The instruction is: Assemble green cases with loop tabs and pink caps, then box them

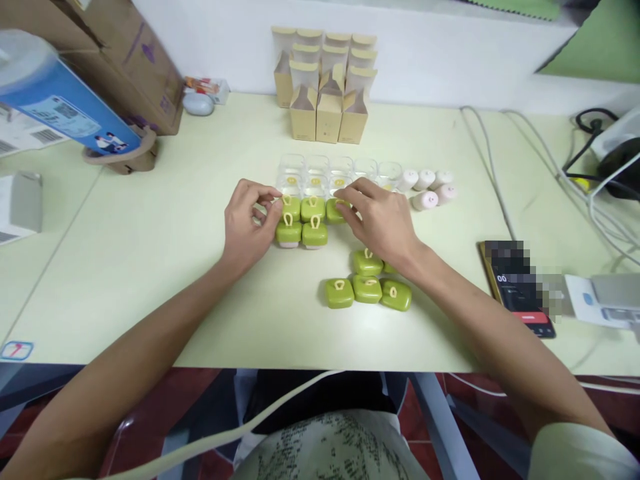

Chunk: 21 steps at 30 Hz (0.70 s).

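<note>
Several small green cases with cream loops sit in a block [302,222] at the table's middle. My left hand [246,223] pinches the leftmost back case [291,207] with curled fingers. My right hand [383,223] has its fingers closed on the rightmost back case [334,211]. Another group of green cases [367,287] lies nearer me, below my right wrist. Behind the block stands a row of clear plastic cups [330,172], some with yellow pieces inside.
Small pink-white bottles [429,189] lie right of the cups. Open tan cartons [327,93] stand stacked at the back wall. A phone [520,290] and cables [505,173] lie right. A brown box [125,60], a blue package [60,100] and a tape roll [125,157] stand left.
</note>
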Each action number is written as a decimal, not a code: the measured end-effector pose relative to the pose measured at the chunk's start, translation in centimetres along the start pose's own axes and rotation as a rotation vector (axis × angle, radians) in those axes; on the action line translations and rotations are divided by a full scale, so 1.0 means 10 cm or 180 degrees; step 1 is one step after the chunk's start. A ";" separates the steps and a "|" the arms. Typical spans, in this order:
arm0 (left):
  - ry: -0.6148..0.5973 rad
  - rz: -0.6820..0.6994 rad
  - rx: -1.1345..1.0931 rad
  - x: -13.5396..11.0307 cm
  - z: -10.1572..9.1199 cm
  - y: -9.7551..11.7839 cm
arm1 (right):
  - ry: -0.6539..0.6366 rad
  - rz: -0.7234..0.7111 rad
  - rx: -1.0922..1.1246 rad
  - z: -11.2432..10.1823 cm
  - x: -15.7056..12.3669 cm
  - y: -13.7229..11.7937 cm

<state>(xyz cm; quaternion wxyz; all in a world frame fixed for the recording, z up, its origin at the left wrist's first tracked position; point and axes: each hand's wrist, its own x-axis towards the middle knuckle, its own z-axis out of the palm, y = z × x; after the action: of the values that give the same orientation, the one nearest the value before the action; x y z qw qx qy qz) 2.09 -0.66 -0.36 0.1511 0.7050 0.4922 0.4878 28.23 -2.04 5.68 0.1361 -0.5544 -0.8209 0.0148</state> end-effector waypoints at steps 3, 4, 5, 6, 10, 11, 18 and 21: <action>-0.0014 -0.0018 -0.0005 0.00 0.00 0.00 | 0.0008 0.0011 0.0002 0.00 -0.01 -0.01; -0.0006 -0.0017 0.0000 0.00 0.00 0.00 | 0.0013 0.0002 0.0019 0.00 -0.01 -0.01; 0.0007 -0.0018 0.0008 0.00 0.01 0.00 | 0.0026 -0.0007 0.0042 0.01 -0.02 -0.01; 0.0019 -0.0022 0.0016 0.00 0.01 0.00 | 0.0051 -0.0008 0.0069 0.01 -0.03 -0.01; 0.0027 -0.0047 0.0010 0.00 0.01 0.01 | 0.0179 0.0030 0.0235 0.04 -0.06 0.00; 0.0027 -0.0050 -0.0006 0.00 0.01 0.01 | 0.0177 0.0014 0.0302 0.05 -0.06 0.01; -0.0059 -0.0076 -0.0018 0.00 0.00 0.02 | 0.0135 -0.0051 0.0495 0.07 -0.01 0.09; -0.0049 -0.0051 -0.0031 0.00 0.01 0.02 | 0.0179 -0.0023 0.0484 0.07 0.00 0.08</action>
<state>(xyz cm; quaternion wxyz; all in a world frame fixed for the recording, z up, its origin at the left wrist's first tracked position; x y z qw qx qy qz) 2.27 -0.76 -0.21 0.1623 0.7040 0.4942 0.4835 28.79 -1.61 4.85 0.2009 -0.5398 -0.8152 0.0611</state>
